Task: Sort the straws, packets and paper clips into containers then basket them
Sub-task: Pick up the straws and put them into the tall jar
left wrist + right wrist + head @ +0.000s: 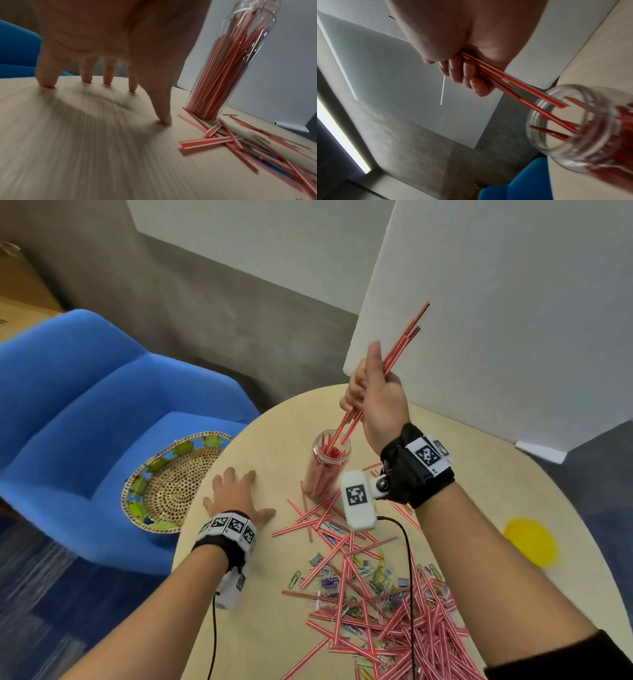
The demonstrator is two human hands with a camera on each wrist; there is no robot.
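1. Right hand was clenched round a small bundle of red straws, held up above the bench. The bundle's long axis ran steeply, upper ends tilted far and right, lower ends pointing down and left.
2. Key relation: the clear jar stood directly below and slightly left of that hand. The right wrist view showed the lower straw tips already at or just inside the jar mouth. The jar was upright and already well filled with straws. I judged the next move to call for a straight drop along the bundle's axis.
3. Left hand was released, fingers spread, fingertips pressing the bare bench left of the jar, holding nothing. The right hand was the nearer to the jar.
4. Loose straws mixed with coloured paper clips lay piled on the near right of the bench, some touching the jar's base. I could not pick out packets with confidence.
5. Surface: pale wood-grain round bench. A woven basket sat on a blue chair at far left. A white board stood behind the bench, and the wall was grey.
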